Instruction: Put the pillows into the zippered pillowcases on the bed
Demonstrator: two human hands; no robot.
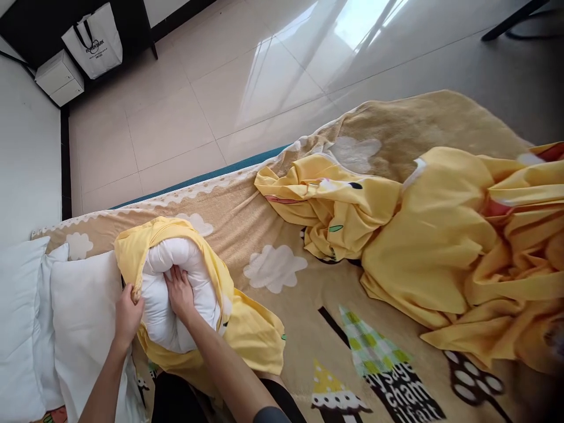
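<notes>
A plump white pillow lies folded inside a yellow pillowcase, whose open mouth rings it. My left hand pinches the pillowcase's edge on the left side. My right hand presses down into the fold in the middle of the pillow, fingers stretched out and lying against the white fabric. Part of the pillowcase spreads loosely to the right, beneath my right forearm. How far the pillow reaches into the case is hidden.
White pillows lie at the left by the wall. A crumpled yellow cover covers the right part of the bed, on a tan patterned blanket. Beyond the bed's edge are the tiled floor, a white bag and a white box.
</notes>
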